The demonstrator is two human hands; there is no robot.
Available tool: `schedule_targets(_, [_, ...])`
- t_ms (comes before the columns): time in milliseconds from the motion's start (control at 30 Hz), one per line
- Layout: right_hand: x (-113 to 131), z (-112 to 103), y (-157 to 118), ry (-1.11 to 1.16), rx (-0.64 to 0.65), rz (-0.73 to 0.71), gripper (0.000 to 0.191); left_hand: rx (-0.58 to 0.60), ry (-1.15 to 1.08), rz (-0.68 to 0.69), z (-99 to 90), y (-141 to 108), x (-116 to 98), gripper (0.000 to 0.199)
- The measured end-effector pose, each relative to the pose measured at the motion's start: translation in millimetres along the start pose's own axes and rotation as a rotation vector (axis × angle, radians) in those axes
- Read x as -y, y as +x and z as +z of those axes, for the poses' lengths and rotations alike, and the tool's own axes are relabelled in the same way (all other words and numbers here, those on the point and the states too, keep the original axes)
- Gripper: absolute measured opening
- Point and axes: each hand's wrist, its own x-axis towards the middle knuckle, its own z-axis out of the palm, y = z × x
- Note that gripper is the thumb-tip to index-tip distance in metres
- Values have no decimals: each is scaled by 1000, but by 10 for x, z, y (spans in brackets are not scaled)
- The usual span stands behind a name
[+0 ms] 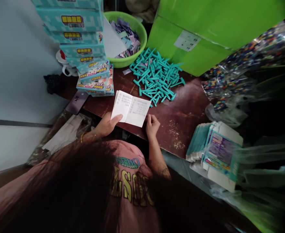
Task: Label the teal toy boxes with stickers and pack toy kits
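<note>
My left hand grips a small open booklet by its lower left side, the thumb lying across the page. Lines of handwriting-like text cover the upper parts of both white pages, too small to read. Close to the booklet's right edge, my right hand is closed with its fingers curled. Whether it touches the page or holds anything is hidden. Just beyond the booklet lies a heap of small teal plastic hammers. To its left, teal printed boxes rise in a tall stack.
A green basket of small packets stands behind the hammers, beside a large green box. Flattened cartons lie at the right edge of the brown table. A phone and a white cup are at left. Bags of colourful pieces hang right.
</note>
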Motion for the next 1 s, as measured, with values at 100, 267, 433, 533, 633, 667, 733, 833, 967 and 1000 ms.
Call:
schedule_targets(100, [0, -6, 7, 37, 4, 0, 42, -18, -18, -20, 40, 41, -23, 19])
schedule_targets(267, [-22, -8, 18, 86, 14, -4, 37, 5, 81, 13, 77, 125, 28, 22])
schedule_targets(433, [-33, -10, 21, 125, 21, -1, 33, 34, 172, 38, 118, 177, 60, 26])
schedule_targets(533, [-32, -8, 23, 113, 16, -1, 33, 55, 246, 54, 124, 190, 39, 34])
schedule_targets(633, [-36, -1, 23, 114, -1, -13, 34, 105, 364, 78, 100, 199, 28, 46])
schedule_targets(667, [-39, 1, 23, 113, -3, -15, 34, 122, 394, 87, 86, 202, 30, 49])
schedule_targets(733, [-44, 5, 24, 103, -2, -16, 35, 138, 425, 106, 55, 207, 45, 52])
schedule_targets(833, [-46, 10, 28, 80, 3, -9, 36, 144, 436, 121, 11, 206, 75, 52])
schedule_targets(967, [-44, 18, 32, 63, -5, -20, 36, 126, 426, 114, -38, 185, 104, 52])
schedule_targets(1000, [-46, 20, 32, 63, -4, -21, 36, 123, 422, 110, -51, 179, 109, 52])
